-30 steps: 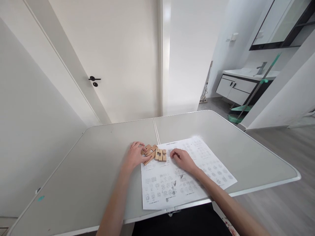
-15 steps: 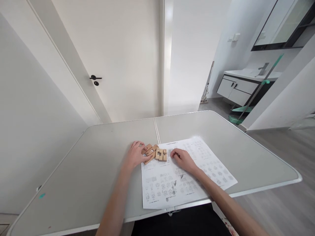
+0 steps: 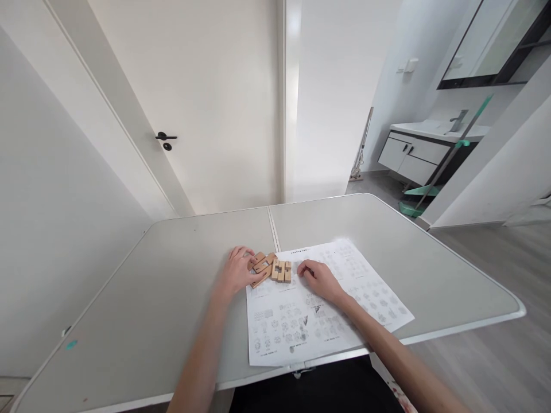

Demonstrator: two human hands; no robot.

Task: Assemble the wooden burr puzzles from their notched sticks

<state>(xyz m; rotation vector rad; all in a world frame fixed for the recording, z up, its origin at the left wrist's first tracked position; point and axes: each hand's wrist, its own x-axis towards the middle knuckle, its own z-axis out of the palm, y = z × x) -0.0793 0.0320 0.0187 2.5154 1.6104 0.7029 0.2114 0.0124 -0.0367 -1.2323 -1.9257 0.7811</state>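
Several notched wooden puzzle pieces [image 3: 263,267] lie at an angle by the sheet's upper left corner. My left hand [image 3: 237,268] is curved around their left side, its thumb and fingers touching them from below and above. Just right of these stands a small cluster of paler notched wooden pieces [image 3: 281,272], side by side. My right hand [image 3: 319,277] rests on the printed paper sheet [image 3: 284,344], a short way right of the cluster, with its fingers curled in. Nothing shows in that hand, though its palm side is hidden.
The paper carries rows of small printed diagrams and lies on a grey folding table [image 3: 142,310] with a seam down its middle. Beyond the table are a closed white door [image 3: 224,103] and, at right, a washbasin cabinet [image 3: 413,155] with a green dustpan [image 3: 411,209].
The whole view shifts very slightly. Both hands and the wooden pieces keep their places.
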